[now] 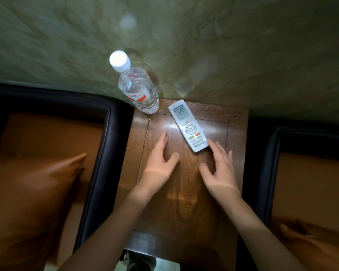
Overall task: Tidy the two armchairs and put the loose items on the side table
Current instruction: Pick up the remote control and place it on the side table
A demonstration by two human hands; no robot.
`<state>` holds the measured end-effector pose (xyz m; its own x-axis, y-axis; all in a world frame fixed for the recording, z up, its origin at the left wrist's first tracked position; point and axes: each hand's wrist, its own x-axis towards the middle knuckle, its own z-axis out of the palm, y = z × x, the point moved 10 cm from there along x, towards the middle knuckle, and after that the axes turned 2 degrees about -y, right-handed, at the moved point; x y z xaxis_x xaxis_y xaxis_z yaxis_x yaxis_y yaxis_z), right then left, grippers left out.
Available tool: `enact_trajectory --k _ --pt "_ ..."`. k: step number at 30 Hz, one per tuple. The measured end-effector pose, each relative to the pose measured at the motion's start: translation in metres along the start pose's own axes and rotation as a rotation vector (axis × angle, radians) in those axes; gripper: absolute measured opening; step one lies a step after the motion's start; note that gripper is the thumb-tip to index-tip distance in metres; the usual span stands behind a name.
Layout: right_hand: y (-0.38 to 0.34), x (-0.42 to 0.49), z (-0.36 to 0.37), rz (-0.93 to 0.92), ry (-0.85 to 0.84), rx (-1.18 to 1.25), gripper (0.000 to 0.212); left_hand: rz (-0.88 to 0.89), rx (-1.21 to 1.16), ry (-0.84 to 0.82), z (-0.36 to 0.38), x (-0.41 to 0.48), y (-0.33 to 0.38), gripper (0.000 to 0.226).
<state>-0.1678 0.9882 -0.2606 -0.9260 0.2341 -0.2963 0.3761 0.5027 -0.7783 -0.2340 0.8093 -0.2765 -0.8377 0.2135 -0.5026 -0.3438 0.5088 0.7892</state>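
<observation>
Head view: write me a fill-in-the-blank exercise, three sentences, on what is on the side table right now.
1. The display of the air-conditioner remote reads ____.
2. The water bottle stands upright at the far ____ corner of the side table.
3. The left hand and the right hand are spread over the table and hold ____.

Missing words: 22; left; nothing.

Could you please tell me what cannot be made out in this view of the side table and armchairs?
- Head view: water bottle label print, blurred.
- Head view: remote button markings, too small.
- Head view: right armchair cushion, motion-blurred and cut off by the frame edge.
- Head view: whether the right hand touches the remote; blur hides contact.
</observation>
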Motion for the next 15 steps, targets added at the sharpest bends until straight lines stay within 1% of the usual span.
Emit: enact_trajectory --k 3,6,8,10,12,15 --pt "0.003 -0.002 0.013 -0.014 -0.048 -0.012 0.064 0.099 0.111 -0.017 0.005 -0.012 0.007 0.087" --pt "-0.01 0.014 0.014 -0.037 -0.08 0.018 0.059 0.161 0.132 0.0 0.006 -0.012 0.016 0.089" --pt "-0.019 0.023 0.016 -0.028 -0.126 0.003 0.055 0.171 0.15 0.002 0.006 -0.008 0.016 0.091" --pt "-0.029 0.032 0.022 -0.065 -0.166 -0.028 0.055 0.17 0.188 0.024 0.001 -0.003 0.013 0.09" --pt "-0.038 0.037 0.03 -0.117 -0.19 -0.064 0.057 0.16 0.196 0.065 -0.008 0.0 0.009 0.085" --pt "-0.043 0.039 0.039 -0.142 -0.22 -0.12 0.06 0.164 0.177 0.098 -0.022 0.003 0.004 0.077"
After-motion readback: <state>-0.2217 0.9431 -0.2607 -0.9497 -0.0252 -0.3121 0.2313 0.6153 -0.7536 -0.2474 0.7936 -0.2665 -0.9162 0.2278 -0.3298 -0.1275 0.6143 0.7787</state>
